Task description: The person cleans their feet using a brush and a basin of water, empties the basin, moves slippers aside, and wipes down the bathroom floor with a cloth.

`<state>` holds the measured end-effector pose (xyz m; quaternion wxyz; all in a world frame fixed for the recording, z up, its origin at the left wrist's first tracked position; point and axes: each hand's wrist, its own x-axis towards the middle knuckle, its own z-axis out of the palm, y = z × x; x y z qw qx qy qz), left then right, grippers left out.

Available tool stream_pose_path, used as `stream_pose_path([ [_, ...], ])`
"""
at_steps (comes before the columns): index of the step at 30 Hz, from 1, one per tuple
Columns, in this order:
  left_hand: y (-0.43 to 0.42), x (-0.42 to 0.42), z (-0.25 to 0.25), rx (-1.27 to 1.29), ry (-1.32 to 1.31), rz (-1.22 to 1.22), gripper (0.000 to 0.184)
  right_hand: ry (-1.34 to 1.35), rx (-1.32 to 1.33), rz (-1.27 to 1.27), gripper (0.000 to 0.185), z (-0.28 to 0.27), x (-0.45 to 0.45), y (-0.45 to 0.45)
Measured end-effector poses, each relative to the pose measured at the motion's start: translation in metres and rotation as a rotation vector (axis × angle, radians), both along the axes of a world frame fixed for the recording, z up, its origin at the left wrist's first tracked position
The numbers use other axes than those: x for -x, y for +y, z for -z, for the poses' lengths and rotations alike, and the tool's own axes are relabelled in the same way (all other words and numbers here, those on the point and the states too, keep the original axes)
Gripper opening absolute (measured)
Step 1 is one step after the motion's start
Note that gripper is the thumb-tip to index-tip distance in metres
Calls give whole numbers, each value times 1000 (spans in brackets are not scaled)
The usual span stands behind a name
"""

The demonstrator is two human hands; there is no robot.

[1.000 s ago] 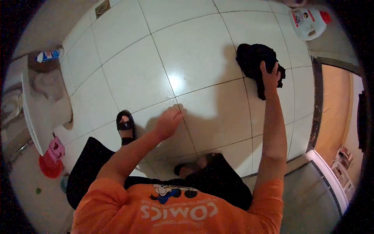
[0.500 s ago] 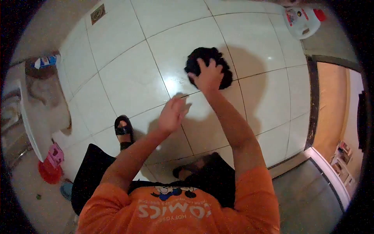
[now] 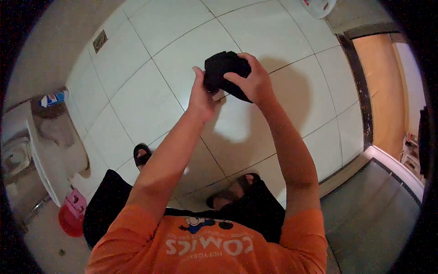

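Observation:
A bunched black cloth (image 3: 221,68) is held up over the white tiled floor, between my two hands. My right hand (image 3: 256,82) grips its right side, with the thumb across the top and the fingers curled around the far edge. On the other side, my left hand (image 3: 203,97) is against the cloth's left edge. Its thumb points up and away, while its fingers go under the bundle and are partly hidden. The cloth's exact kind cannot be made out in its folded shape.
A floor drain (image 3: 99,41) lies at upper left. Along the left are a white toilet (image 3: 43,169), a blue-and-white packet (image 3: 54,99) and a red basin (image 3: 70,222). A white jug (image 3: 320,6) stands at the top right, near a dark door frame (image 3: 359,86).
The black cloth has come up from the floor in my right hand and shifted slightly left. My left hand has moved forward to meet it. The view has turned slightly.

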<state>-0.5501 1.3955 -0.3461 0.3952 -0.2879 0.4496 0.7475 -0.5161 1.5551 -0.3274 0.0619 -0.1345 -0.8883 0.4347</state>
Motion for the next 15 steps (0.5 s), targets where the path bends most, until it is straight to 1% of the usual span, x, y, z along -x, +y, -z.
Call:
stream_pose_path([
  [1,-2,1,1,-101,16,62,68,-23,55,21,55,-12,-1,-5],
  [2,-3,1,2,-203,30,123,63,-22,58,25,55,-19,0,-8],
  [3,-2,-5,-12,-181,-18,136,50,-57,371,4,51,-24,1,-10],
  [4,3,-6,-11,-179,-17,140,50,-89,686,-17,46,-27,0,-7],
  [5,6,-6,-6,-240,-41,91,49,146,567,-43,38,-24,0,0],
  [6,9,-7,0,-300,-67,40,48,145,565,-37,38,-23,0,8],
  [7,10,-7,3,-361,-95,-13,47,160,802,122,37,-21,1,17],
  [8,10,-8,6,-362,-102,-11,47,174,1036,287,35,-18,1,28],
  [9,11,-8,6,-464,-169,-61,49,171,1032,291,35,-14,-1,45],
  [10,11,-7,6,-565,-235,-112,50,184,1239,328,33,-11,-3,63],
  [11,11,-6,6,-566,-237,-112,50,196,1447,365,32,-5,-5,74],
  [12,12,-4,8,-510,-240,37,53,196,1447,366,32,-9,-7,73],
  [13,11,-1,9,-450,-242,185,56,134,1463,477,35,-14,-10,73],
  [14,6,1,25,-449,-242,185,56,72,1477,587,38,-17,-12,71],
  [15,-4,2,57,-268,-270,202,57,72,1480,588,38,-9,-11,71],
])
